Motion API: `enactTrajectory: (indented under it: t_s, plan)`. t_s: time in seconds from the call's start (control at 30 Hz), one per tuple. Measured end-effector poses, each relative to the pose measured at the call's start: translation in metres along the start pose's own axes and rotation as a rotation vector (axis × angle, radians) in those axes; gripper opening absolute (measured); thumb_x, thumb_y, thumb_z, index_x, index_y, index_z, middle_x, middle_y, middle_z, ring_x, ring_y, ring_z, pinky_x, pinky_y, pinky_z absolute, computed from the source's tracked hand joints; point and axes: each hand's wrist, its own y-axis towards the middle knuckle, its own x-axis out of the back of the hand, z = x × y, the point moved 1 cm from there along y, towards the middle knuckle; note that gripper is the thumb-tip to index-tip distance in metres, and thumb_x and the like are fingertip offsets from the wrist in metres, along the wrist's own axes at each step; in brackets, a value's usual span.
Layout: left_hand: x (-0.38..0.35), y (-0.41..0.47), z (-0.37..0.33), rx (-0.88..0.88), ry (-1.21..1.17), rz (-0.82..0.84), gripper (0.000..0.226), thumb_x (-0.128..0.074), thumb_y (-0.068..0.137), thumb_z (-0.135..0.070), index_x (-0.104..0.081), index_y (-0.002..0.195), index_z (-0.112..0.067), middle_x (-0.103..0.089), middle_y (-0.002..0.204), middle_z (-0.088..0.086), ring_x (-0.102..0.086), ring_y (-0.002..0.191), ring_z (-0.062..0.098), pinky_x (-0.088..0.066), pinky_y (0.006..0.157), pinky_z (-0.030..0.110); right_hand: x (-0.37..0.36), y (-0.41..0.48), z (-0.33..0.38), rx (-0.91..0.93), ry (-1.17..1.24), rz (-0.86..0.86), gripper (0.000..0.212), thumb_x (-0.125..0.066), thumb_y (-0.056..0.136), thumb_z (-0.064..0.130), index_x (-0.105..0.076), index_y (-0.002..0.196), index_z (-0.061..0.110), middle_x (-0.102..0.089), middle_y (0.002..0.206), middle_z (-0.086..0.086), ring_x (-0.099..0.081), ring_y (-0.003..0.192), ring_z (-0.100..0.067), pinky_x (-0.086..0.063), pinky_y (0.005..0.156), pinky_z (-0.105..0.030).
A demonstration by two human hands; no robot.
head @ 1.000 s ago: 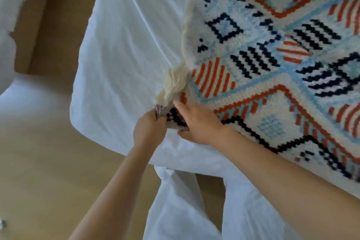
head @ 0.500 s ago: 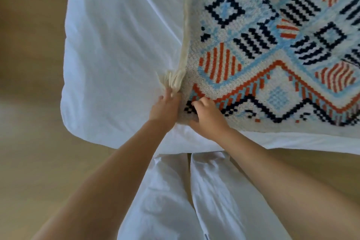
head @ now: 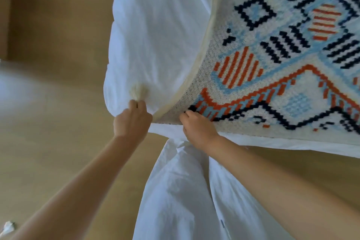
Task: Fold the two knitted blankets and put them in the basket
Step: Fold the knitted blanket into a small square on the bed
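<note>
A knitted blanket [head: 276, 60] with an orange, light-blue and black geometric pattern lies spread over a white bed sheet [head: 159, 31]. Its near left corner ends in a cream tassel [head: 138, 91]. My left hand [head: 131, 121] is closed around the base of that tassel and holds the corner stretched out to the left. My right hand [head: 196, 128] pinches the blanket's near edge just to the right of the corner. Only one blanket is in view, and no basket shows.
The bed's near corner hangs over a wooden floor [head: 50, 142]. White trouser legs [head: 185, 200] stand close below the bed edge. A small white scrap [head: 7, 228] lies on the floor at the bottom left.
My hands have moved apart. The left hand has pulled the tasselled corner out to the left, stretching the blanket's side edge into a curve; the right hand stays on the near edge.
</note>
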Motion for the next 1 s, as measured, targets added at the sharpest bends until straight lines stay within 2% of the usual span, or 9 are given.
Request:
enactTrajectory:
  t_s: [0.13, 0.3, 0.4, 0.47, 0.6, 0.7, 0.83, 0.9, 1.0]
  plan:
    - [-0.009, 0.001, -0.014, 0.149, -0.33, -0.048, 0.017, -0.046, 0.097, -0.014, -0.053, 0.107, -0.002, -0.052, 0.106, 0.015, -0.06, 0.082, 0.032, -0.041, 0.056, 0.034, 0.006, 0.01, -0.013, -0.079, 0.112, 0.103, 0.015, -0.047, 0.093, 0.018, -0.048, 0.1, 0.004, -0.05, 0.106, -0.011, -0.052, 0.09, -0.028, -0.035, 0.063, -0.034]
    - [0.001, 0.02, -0.032, 0.185, -0.397, 0.047, 0.032, -0.034, 0.098, -0.029, -0.048, 0.116, -0.006, -0.056, 0.11, 0.013, -0.059, 0.096, 0.032, -0.042, 0.062, 0.036, 0.037, 0.026, -0.038, -0.224, 0.296, -0.111, 0.028, -0.047, 0.093, 0.03, -0.042, 0.075, 0.01, -0.039, 0.064, 0.001, -0.038, 0.056, -0.017, -0.031, 0.055, -0.03]
    - [0.017, 0.027, -0.04, 0.25, -0.441, 0.081, 0.034, -0.038, 0.095, -0.039, -0.048, 0.102, -0.007, -0.062, 0.091, 0.009, -0.058, 0.081, 0.03, -0.04, 0.063, 0.031, 0.058, 0.042, -0.053, -0.411, 0.373, -0.196, 0.038, -0.045, 0.093, 0.043, -0.046, 0.073, 0.01, -0.043, 0.063, 0.001, -0.04, 0.055, -0.017, -0.033, 0.052, -0.029]
    - [0.029, 0.033, -0.05, 0.232, -0.423, 0.061, 0.035, -0.039, 0.095, -0.04, -0.05, 0.102, -0.008, -0.059, 0.094, 0.008, -0.054, 0.076, 0.027, -0.038, 0.06, 0.03, 0.071, 0.055, -0.062, -0.49, 0.379, -0.22, 0.041, -0.044, 0.092, 0.05, -0.045, 0.071, 0.014, -0.046, 0.063, 0.003, -0.043, 0.054, -0.014, -0.033, 0.049, -0.026]
    - [0.052, 0.057, -0.073, 0.217, -0.436, -0.014, 0.039, -0.042, 0.094, -0.04, -0.048, 0.118, -0.009, -0.041, 0.123, 0.011, -0.048, 0.106, 0.027, -0.037, 0.072, 0.033, 0.099, 0.084, -0.072, -0.494, 0.222, -0.256, 0.059, -0.048, 0.086, 0.06, -0.052, 0.106, 0.004, -0.062, 0.09, -0.005, -0.061, 0.077, -0.023, -0.039, 0.053, -0.027]
    - [0.064, 0.076, -0.086, 0.204, -0.694, -0.064, 0.041, -0.039, 0.095, -0.035, -0.042, 0.127, -0.009, -0.048, 0.122, 0.01, -0.049, 0.106, 0.026, -0.039, 0.083, 0.033, 0.106, 0.104, -0.073, -0.501, 0.136, -0.181, 0.058, -0.051, 0.087, 0.053, -0.054, 0.112, 0.001, -0.061, 0.096, -0.008, -0.06, 0.081, -0.026, -0.039, 0.056, -0.028]
    - [0.073, 0.085, -0.095, 0.275, -1.083, 0.009, 0.037, -0.042, 0.097, -0.038, -0.041, 0.121, -0.01, -0.056, 0.081, 0.0, -0.052, 0.065, 0.016, -0.039, 0.053, 0.025, 0.106, 0.121, -0.079, -0.475, 0.214, -0.07, 0.027, -0.048, 0.093, 0.024, -0.049, 0.07, 0.01, -0.051, 0.062, -0.002, -0.047, 0.049, -0.015, -0.033, 0.042, -0.023]
    - [0.07, 0.082, -0.091, 0.271, -1.025, 0.002, 0.029, -0.036, 0.099, -0.032, -0.046, 0.112, -0.008, -0.046, 0.068, -0.004, -0.049, 0.063, 0.018, -0.039, 0.053, 0.028, 0.105, 0.12, -0.072, -0.367, 0.301, -0.07, 0.035, -0.046, 0.092, 0.016, -0.034, 0.059, 0.015, -0.039, 0.054, 0.002, -0.037, 0.044, -0.011, -0.027, 0.041, -0.022]
    - [0.054, 0.069, -0.076, 0.339, -0.81, 0.034, 0.022, -0.032, 0.099, -0.025, -0.045, 0.104, -0.008, -0.048, 0.069, 0.0, -0.049, 0.068, 0.025, -0.037, 0.057, 0.034, 0.096, 0.111, -0.053, -0.215, 0.343, 0.02, 0.027, -0.047, 0.093, 0.015, -0.041, 0.067, 0.015, -0.044, 0.06, 0.004, -0.042, 0.053, -0.01, -0.029, 0.046, -0.02]
